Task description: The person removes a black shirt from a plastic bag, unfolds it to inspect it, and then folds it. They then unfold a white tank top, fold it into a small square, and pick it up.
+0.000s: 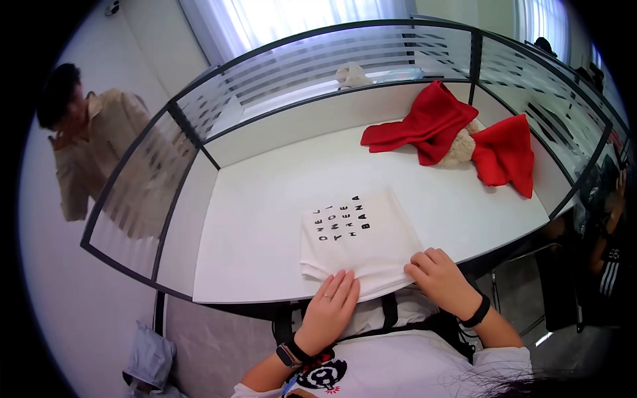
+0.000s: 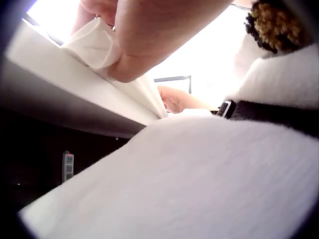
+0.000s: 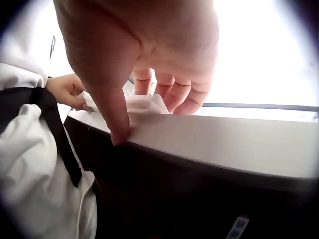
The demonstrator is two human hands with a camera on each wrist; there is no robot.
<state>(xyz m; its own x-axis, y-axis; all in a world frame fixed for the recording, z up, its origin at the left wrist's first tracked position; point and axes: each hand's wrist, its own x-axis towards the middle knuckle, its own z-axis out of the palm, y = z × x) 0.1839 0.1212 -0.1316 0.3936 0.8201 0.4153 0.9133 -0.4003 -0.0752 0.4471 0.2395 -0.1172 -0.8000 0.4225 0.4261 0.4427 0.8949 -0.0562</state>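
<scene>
A folded white cloth [image 1: 391,225] with black printed letters lies at the front edge of the white table. On its near left part rests the left hand [image 1: 330,306], fingers fairly straight in the head view; the left wrist view shows a fold of the cloth [image 2: 92,45] between the thumb and fingers of this hand [image 2: 149,35]. At the near right corner, the right hand [image 1: 441,278] holds the cloth with bent fingers. In the right wrist view, the thumb of the right hand [image 3: 144,45] is by the table edge and its fingertips touch the cloth [image 3: 144,103].
Red cloths [image 1: 441,123] and a beige fluffy thing [image 1: 458,147] lie at the back right of the table [image 1: 259,199]. A low partition [image 1: 272,129] surrounds the back and sides. Another person [image 1: 109,146] stands beyond it at left. A power strip [image 2: 69,167] shows below the table.
</scene>
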